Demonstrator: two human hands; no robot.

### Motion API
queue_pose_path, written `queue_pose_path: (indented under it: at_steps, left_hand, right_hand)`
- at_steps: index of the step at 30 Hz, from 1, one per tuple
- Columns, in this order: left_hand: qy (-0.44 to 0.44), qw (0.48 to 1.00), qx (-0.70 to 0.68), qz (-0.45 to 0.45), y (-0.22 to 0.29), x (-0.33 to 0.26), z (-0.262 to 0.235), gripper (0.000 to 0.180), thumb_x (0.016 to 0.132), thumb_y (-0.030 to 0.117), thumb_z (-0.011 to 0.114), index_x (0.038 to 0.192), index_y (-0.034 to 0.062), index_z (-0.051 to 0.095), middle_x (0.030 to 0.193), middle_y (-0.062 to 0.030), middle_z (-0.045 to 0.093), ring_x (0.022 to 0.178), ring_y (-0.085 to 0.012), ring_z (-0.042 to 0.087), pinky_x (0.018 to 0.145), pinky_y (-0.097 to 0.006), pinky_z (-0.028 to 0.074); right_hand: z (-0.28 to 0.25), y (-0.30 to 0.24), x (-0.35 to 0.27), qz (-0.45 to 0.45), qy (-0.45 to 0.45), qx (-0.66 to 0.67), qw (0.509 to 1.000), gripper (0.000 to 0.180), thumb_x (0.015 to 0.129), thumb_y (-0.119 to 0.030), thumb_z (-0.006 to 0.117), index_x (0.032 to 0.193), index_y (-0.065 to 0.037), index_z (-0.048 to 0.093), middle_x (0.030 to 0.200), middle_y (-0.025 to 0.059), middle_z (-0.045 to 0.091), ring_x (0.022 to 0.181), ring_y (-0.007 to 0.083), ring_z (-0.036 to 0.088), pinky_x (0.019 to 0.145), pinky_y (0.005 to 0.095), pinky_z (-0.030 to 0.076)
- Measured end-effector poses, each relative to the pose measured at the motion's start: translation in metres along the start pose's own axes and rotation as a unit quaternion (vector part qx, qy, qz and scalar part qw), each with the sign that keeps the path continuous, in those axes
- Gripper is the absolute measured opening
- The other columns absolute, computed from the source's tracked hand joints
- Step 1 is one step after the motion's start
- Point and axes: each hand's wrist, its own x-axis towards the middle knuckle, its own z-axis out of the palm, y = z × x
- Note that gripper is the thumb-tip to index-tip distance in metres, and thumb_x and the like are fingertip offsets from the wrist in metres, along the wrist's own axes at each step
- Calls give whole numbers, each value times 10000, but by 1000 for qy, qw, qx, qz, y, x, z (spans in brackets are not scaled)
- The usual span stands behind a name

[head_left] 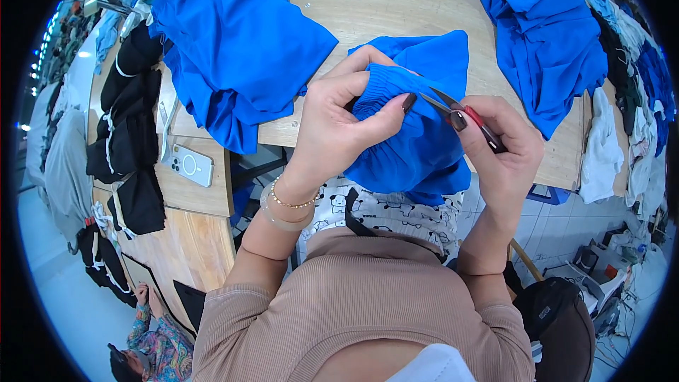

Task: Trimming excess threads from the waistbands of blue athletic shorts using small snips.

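Clearly, the left hand [339, 124] grips the blue garment [417, 127], hiding its waistband partly; the right hand [502, 145] pinches thread snips [460, 113], handle mostly hidden.

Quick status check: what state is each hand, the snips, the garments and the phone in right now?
Left hand: gripping the bunched blue fabric garment.
Right hand: holding small red-handled thread snips, blades open at the fabric.
Blue garment piles: heaped on the wooden table.
White phone: lying flat.

No packages, labels or signs are showing — a white phone [189, 165] is lying face-down on the worktop [201, 198].
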Motion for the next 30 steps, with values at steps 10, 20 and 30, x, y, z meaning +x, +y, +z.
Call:
queue_pose_path:
  at_steps: [10,20,30]
  left_hand:
    - [6,1000,-2,2,-2,0,0,88,761,2,654,836,-41,673,891,-43,558,715,-64,501,596,-184,385]
    - [-2,999,-53,-7,-6,-2,-2,84,776,5,645,837,-43,679,897,-43,565,706,-54,484,585,-184,376]
    - [-23,996,-90,-12,-8,-3,-1,109,769,10,692,872,-23,699,870,-49,585,750,-88,530,635,-193,427]
  right_hand:
    - [3,2,-1,12,4,-6,1000,91,767,3,685,853,11,657,651,11,596,547,25,480,480,170,346]
    - [4,7,0,12,-5,39,999,85,772,4,678,856,10,659,702,17,615,576,30,506,506,162,358]
    - [6,3,-1,58,5,232,971,100,822,-24,667,898,29,631,740,36,634,656,43,545,578,152,383]
